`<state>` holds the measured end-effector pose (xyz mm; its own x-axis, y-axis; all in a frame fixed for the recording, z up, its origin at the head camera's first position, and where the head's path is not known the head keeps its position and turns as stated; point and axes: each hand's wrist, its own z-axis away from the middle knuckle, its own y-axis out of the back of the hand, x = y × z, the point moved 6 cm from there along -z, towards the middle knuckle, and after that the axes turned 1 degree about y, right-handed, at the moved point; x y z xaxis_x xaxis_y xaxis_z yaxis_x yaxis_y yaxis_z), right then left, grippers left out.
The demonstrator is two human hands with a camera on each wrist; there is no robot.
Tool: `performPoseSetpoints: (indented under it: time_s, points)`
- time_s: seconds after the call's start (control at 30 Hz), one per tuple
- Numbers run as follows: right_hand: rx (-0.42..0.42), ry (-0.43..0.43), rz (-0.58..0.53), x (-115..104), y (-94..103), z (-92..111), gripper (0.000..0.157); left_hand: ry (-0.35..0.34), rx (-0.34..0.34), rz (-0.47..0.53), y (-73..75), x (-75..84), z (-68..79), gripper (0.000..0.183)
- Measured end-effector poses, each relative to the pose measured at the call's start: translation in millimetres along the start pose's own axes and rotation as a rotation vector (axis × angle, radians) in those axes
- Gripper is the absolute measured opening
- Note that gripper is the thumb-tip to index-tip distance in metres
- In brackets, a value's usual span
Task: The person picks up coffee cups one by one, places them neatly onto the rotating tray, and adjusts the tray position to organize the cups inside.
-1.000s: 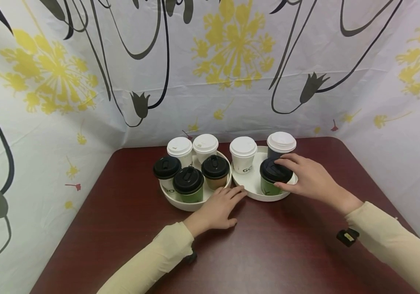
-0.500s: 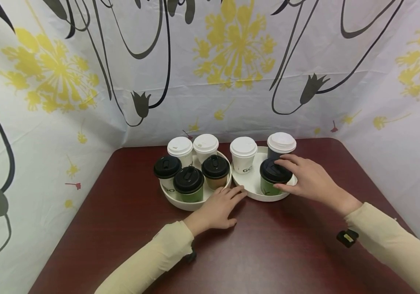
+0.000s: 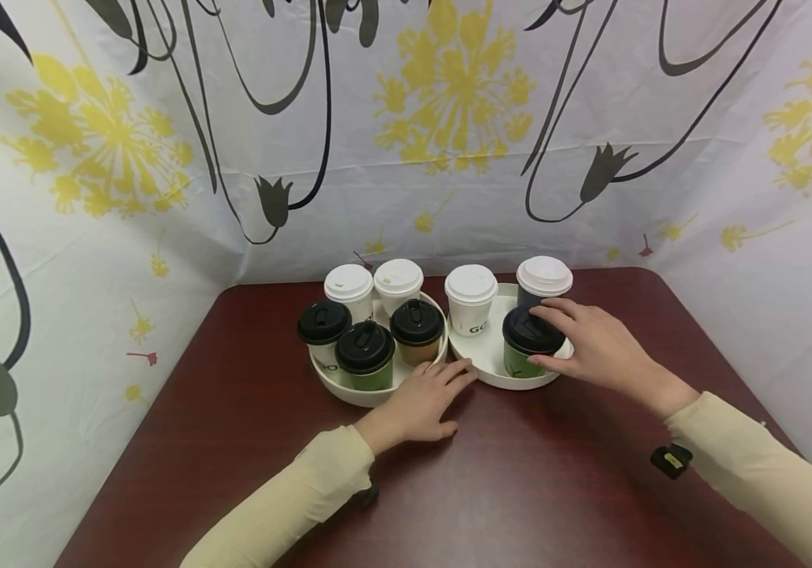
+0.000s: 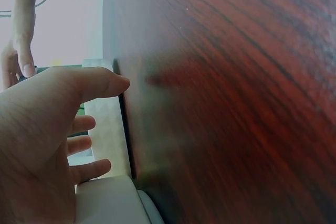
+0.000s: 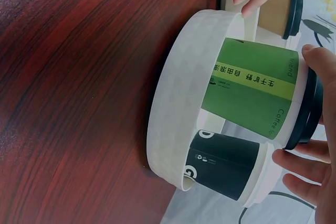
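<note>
My right hand [image 3: 600, 347] grips a paper coffee cup [image 5: 252, 87] with a green sleeve and black lid, thumb and fingers around its lid edge. That cup stands upright on the right white round tray [image 3: 487, 372]. Beside it on the tray are a cup with a white lid [image 3: 471, 285] and a dark cup [image 5: 226, 163] with a white lid. My left hand [image 3: 420, 406] lies with loosely extended fingers at the front where both trays meet. Its fingertips touch or nearly touch the rims. In the left wrist view its thumb [image 4: 102, 82] points out over the table.
The left white tray [image 3: 349, 394] holds several cups: two white-lidded ones at the back, and black-lidded ones, including a green cup [image 3: 370, 377] and a brown cup [image 3: 416, 353]. Both trays stand on a dark red wooden table [image 3: 235, 394]. A patterned cloth [image 3: 349, 158] hangs behind.
</note>
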<state>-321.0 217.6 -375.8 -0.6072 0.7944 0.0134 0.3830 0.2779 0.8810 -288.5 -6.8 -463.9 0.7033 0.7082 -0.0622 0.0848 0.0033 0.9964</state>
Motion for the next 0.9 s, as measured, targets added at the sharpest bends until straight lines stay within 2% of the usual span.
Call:
performPoseSetpoints:
  time_s: [0.17,0.4,0.67,0.77,0.9]
  points:
    - [0.004,-0.001,-0.003,0,0.6,-1,0.075,-0.005,0.001,-0.012,2.4,-0.1,0.2,0.083]
    - [-0.007,-0.006,-0.006,0,2.4,-3,0.077,0.022,-0.045,0.019,5.2,-1.0,1.6,0.080]
    - [0.000,-0.001,-0.007,-1,7.3,-6,0.078,0.016,-0.034,0.049,9.7,-1.0,3.9,0.081]
    - [0.012,0.006,-0.008,-2,8.8,-7,0.078,0.007,-0.025,0.039,15.9,0.7,6.6,0.080]
    - [0.034,0.015,-0.007,-5,12.2,-11,0.077,-0.015,-0.004,0.014,31.2,3.4,10.5,0.079]
